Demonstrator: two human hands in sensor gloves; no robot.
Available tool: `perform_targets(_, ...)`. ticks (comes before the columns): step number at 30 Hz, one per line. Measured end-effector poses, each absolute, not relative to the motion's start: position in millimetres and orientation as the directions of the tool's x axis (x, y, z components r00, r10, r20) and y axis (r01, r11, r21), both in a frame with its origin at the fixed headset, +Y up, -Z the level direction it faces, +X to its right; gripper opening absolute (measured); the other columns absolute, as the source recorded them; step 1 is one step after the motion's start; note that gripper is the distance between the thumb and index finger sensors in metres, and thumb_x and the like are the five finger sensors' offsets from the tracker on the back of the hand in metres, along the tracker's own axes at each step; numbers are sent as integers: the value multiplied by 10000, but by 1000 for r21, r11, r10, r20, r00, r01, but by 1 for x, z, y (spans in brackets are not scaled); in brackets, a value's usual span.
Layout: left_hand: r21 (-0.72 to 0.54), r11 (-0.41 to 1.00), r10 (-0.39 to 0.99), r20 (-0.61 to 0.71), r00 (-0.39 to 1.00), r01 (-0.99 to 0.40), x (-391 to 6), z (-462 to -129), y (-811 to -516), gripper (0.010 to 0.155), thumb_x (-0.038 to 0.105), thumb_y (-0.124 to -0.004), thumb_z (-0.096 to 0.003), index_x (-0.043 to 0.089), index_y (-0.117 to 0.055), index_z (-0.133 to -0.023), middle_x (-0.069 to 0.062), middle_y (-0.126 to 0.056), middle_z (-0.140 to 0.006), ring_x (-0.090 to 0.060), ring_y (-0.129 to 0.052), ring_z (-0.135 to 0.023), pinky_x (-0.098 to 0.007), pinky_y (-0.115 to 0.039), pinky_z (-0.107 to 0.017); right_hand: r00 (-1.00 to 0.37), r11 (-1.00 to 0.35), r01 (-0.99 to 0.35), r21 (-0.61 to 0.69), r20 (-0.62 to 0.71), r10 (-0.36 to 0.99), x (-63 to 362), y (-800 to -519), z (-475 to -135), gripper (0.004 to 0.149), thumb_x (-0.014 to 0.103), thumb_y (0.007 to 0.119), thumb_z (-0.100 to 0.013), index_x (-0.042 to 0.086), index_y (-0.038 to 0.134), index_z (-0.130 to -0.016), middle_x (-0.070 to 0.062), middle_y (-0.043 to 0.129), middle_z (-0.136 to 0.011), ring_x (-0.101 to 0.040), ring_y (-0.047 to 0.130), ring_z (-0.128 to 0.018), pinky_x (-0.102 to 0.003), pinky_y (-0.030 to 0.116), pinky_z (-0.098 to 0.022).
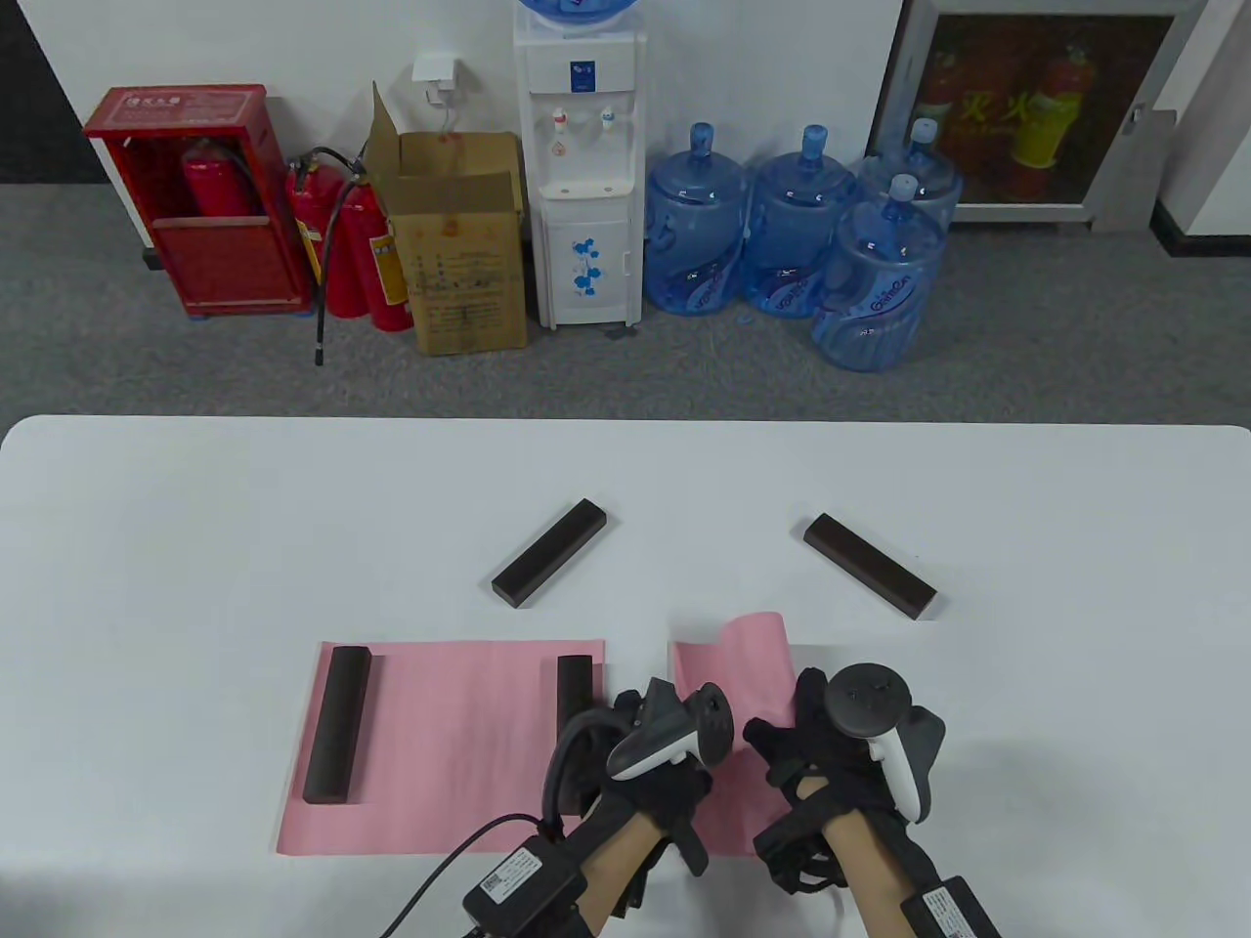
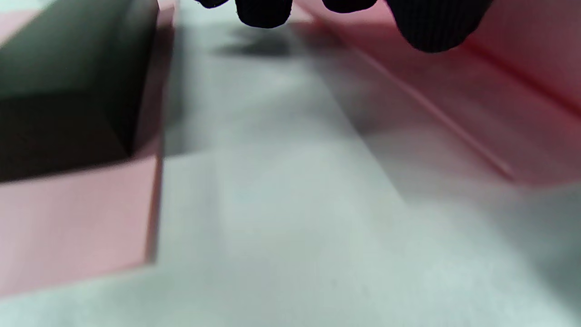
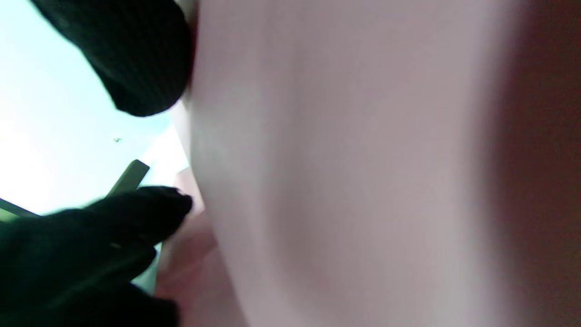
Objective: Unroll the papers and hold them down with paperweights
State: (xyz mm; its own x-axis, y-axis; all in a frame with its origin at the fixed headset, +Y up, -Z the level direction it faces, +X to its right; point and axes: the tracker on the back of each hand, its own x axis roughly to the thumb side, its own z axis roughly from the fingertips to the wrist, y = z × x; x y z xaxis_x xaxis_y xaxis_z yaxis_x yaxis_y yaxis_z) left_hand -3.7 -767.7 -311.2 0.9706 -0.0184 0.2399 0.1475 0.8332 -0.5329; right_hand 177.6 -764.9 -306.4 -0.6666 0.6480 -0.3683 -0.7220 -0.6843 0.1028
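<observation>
A flat pink sheet [image 1: 450, 743] lies at the front left under two dark paperweight bars [image 1: 337, 723] [image 1: 575, 684]. A second pink sheet [image 1: 748, 645] to its right is partly unrolled, its far end still curled up. My left hand [image 1: 650, 699] is at that sheet's left edge; in the left wrist view its fingertips [image 2: 435, 27] hang just over the sheet [image 2: 499, 113]. My right hand [image 1: 797, 703] holds the curled part; its fingers [image 3: 136, 59] lie against the curl [image 3: 340, 159]. Two loose bars [image 1: 552, 552] [image 1: 868, 567] lie farther back.
The white table [image 1: 195, 508] ends in a far edge, with grey floor behind it. A cardboard box, a water dispenser, water jugs and fire extinguishers stand by the wall. The left wrist view shows the first sheet's corner [image 2: 68, 218] and its bar [image 2: 59, 91].
</observation>
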Motion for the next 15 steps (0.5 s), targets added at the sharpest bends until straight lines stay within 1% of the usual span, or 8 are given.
perform_targets(2, -504, 842, -70, 254, 965, 193, -1, -310, -773, 728, 547, -688, -510, 402, -332, -1128, -105, -324, -1225, -433, -284, -1106, -598, -300, -795, -665, -684, -723, 99, -370, 649, 178, -765, -306, 912, 459, 827, -404, 64, 321, -1052, -224, 520, -1003, -308, 967, -603, -429, 862, -350)
perform_targets(5, -467, 860, -78, 277, 958, 206, -1, -309, -774, 724, 543, -683, -502, 389, -345, -1123, -111, -350, -1220, -436, -305, -1105, -605, -312, -793, -686, -709, -699, 89, -362, 631, 174, -762, -305, 921, 461, 831, -403, 64, 313, -1053, -223, 507, -1009, -326, 959, -617, -441, 855, -355)
perform_targets(7, -477, 860, -55, 263, 963, 180, -2, -309, -775, 719, 540, -687, -502, 391, -351, -1120, -108, -346, -1218, -434, -302, -1105, -605, -311, -791, -735, -765, -641, 71, -344, 584, 170, -759, -303, 932, 466, 835, -399, 71, 304, -1055, -221, 493, -1016, -334, 952, -629, -453, 846, -366)
perform_targets(9, -473, 862, -55, 265, 963, 179, -2, -309, -776, 716, 541, -687, -500, 391, -355, -1117, -107, -348, -1216, -435, -310, -1104, -606, -316, -791, -803, -836, -547, 39, -307, 511, 163, -755, -301, 938, 467, 833, -402, 98, 278, -1061, -209, 445, -1037, -368, 912, -683, -485, 818, -410)
perform_targets(12, -471, 863, -58, 266, 962, 182, -2, -309, -775, 711, 538, -685, -499, 389, -358, -1113, -107, -348, -1217, -434, -311, -1105, -608, -319, -790, -934, -956, -290, -37, -209, 291, 149, -749, -295, 943, 469, 827, -402, 167, 237, -1072, -165, 304, -1082, -442, 743, -874, -564, 708, -568)
perform_targets(13, -471, 863, -56, 266, 962, 181, -3, -309, -775, 713, 538, -685, -499, 387, -358, -1114, -106, -348, -1217, -435, -313, -1105, -608, -320, -790, -965, -975, -214, -58, -140, 221, 143, -749, -294, 932, 461, 825, -402, 195, 242, -1078, -149, 242, -1092, -443, 633, -952, -590, 640, -630)
perform_targets(14, -471, 864, -54, 266, 963, 179, -3, -309, -775, 712, 538, -686, -500, 386, -358, -1114, -108, -347, -1216, -435, -312, -1105, -608, -320, -790, -978, -981, -182, -60, -92, 187, 140, -749, -294, 906, 442, 826, -406, 233, 259, -1082, -128, 168, -1096, -443, 503, -1010, -612, 551, -684)
perform_targets(15, -470, 865, -50, 266, 963, 175, -3, -309, -775, 709, 538, -687, -499, 390, -360, -1111, -106, -349, -1216, -434, -313, -1106, -608, -321, -790, -990, -990, -130, -56, -53, 133, 136, -749, -293, 856, 421, 822, -416, 278, 308, -1086, -110, 108, -1094, -435, 384, -1043, -617, 496, -709)
